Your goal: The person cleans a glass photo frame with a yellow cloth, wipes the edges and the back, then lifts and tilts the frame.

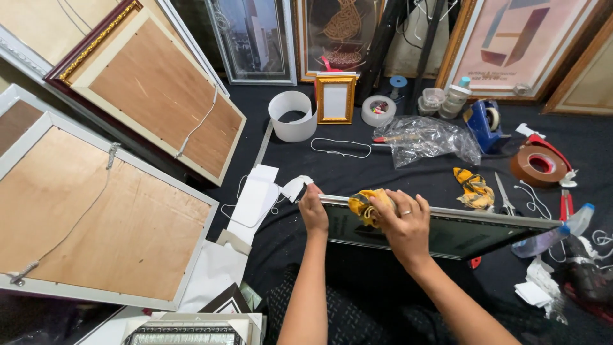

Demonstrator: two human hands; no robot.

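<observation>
bare black cloth [357, 169] ahead, plastic bag [428, 137] and tape dispenser [541, 163] crowding right

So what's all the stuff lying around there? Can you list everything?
framed picture: 1, silver edge, dark glass, under both hands
cloth: 1, yellow, under right hand
second cloth: 1, yellow-black, right of hands
face-down frames: 2, brown backs, left
small frame: 1, gold, back centre
tape dispensers: 2, red and blue, right
plastic bag: 1, clear, back
scissors: 1, silver, right
spray bottle: 1, clear, right
left hand: grips frame's corner
right hand: presses cloth
</observation>
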